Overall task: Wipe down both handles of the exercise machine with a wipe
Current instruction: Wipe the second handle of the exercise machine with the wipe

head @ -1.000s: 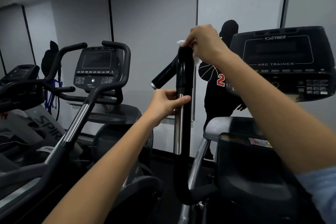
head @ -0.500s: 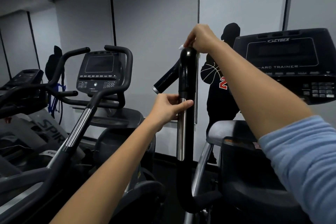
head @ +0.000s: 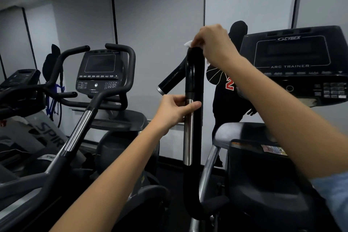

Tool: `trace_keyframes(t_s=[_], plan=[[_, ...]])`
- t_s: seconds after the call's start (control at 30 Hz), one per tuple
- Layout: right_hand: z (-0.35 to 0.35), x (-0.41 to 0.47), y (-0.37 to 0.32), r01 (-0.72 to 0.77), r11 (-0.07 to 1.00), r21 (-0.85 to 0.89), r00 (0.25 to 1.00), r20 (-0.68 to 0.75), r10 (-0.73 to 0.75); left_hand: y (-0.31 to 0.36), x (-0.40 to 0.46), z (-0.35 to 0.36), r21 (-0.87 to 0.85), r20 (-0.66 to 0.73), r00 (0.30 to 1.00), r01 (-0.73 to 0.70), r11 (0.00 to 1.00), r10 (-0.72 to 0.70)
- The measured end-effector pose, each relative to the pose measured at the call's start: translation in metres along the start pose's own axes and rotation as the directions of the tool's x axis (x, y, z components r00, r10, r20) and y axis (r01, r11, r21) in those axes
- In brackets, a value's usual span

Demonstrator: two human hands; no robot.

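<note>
A black upright handle (head: 194, 73) of the exercise machine stands in the middle, with a silver metal strip (head: 188, 137) down its front. My right hand (head: 214, 43) sits on the handle's rounded top and grips a white wipe (head: 188, 44), of which only a corner shows at the left of my fingers. My left hand (head: 175, 111) holds the handle lower down, thumb across the silver strip. A short black side grip (head: 170, 81) branches off to the left. The machine's other handle is not in view.
The machine's console (head: 293, 62), marked Arc Trainer, is at the right. Another exercise machine with a screen (head: 99, 66) and curved black bars (head: 120, 51) stands at the left. A grey panelled wall lies behind, with a dark figure (head: 231, 96) reflected or standing there.
My right hand has stayed on the handle's top with the wipe, shifting slightly over it. My left hand keeps its hold on the handle. The view has moved a little.
</note>
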State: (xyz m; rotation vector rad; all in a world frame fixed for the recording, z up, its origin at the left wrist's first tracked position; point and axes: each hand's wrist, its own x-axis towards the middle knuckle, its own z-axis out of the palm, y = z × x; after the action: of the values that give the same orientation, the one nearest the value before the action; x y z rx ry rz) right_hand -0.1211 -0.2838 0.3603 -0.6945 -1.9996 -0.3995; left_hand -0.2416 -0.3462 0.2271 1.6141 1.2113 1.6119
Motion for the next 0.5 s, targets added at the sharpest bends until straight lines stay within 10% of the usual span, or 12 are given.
trace_keyframes(t_s=[0.2, 0.33, 0.5], plan=[[0.009, 0.042, 0.024, -0.247, 0.969, 0.024, 0.952, 0.191, 0.238, 0.001, -0.001, 0.001, 0.026, -0.005, 1.000, 0.003, 1.000, -0.003], [0.002, 0.038, 0.014, -0.216, 0.970, 0.108, 0.976, 0.009, 0.216, 0.008, -0.001, -0.004, 0.056, 0.039, 0.997, 0.058, 0.997, -0.061], [-0.028, 0.018, -0.012, -0.173, 0.850, 0.498, 0.977, -0.021, 0.212, 0.038, 0.006, -0.019, -0.033, -0.290, 0.956, -0.050, 0.998, 0.038]])
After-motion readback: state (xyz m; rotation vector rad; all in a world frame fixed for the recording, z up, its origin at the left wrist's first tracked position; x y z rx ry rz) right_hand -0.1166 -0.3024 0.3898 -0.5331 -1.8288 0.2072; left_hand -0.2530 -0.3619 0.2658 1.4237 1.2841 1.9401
